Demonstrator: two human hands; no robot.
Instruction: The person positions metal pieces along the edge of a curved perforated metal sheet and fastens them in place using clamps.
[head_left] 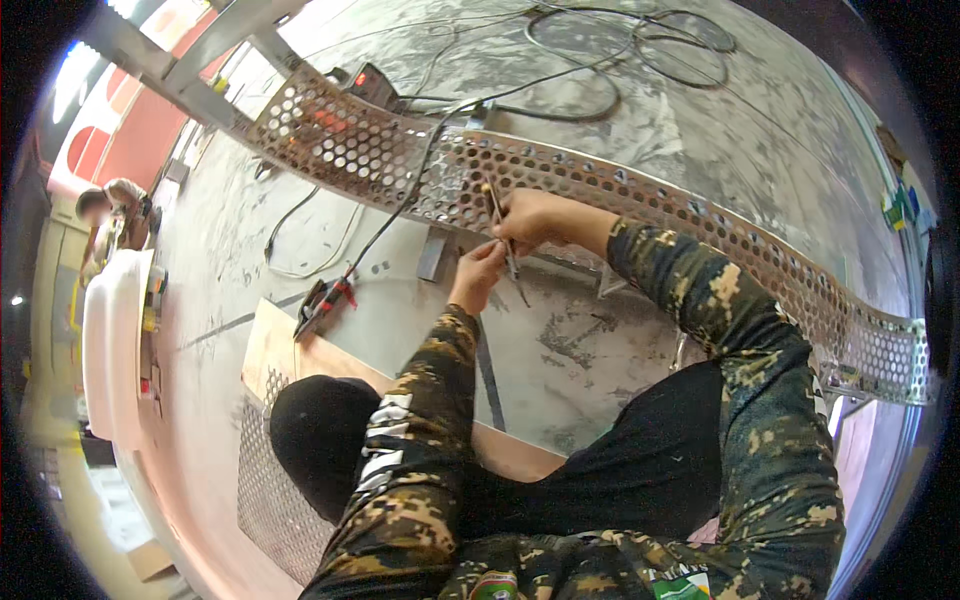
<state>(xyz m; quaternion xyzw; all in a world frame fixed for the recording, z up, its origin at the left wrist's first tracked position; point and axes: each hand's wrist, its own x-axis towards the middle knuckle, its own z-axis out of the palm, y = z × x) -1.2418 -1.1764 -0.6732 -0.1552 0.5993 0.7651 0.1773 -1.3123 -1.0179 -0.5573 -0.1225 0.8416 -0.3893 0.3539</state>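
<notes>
Both hands meet at a thin, dark, rod-like tool (495, 204) with a yellowish upper tip; its exact kind is unclear. My right hand (540, 218) is closed around its middle. Just below and left, my left hand (481, 270) has its fingertips pinched at the same spot, touching the tool or something small hidden there. A narrow end points down toward the floor. Behind the hands runs a long curved perforated metal strip (570, 172), full of round holes and brownish along much of its length. My hands are by its near edge.
A red-and-black clamp-like holder (322, 305) on a cable lies left. Beyond the strip are a small dark machine (372, 87) with red lights and a coiled cable (690, 45). A brown board (520, 452) and perforated sheet (270, 490) lie near my legs. Another person (122, 215) crouches far left.
</notes>
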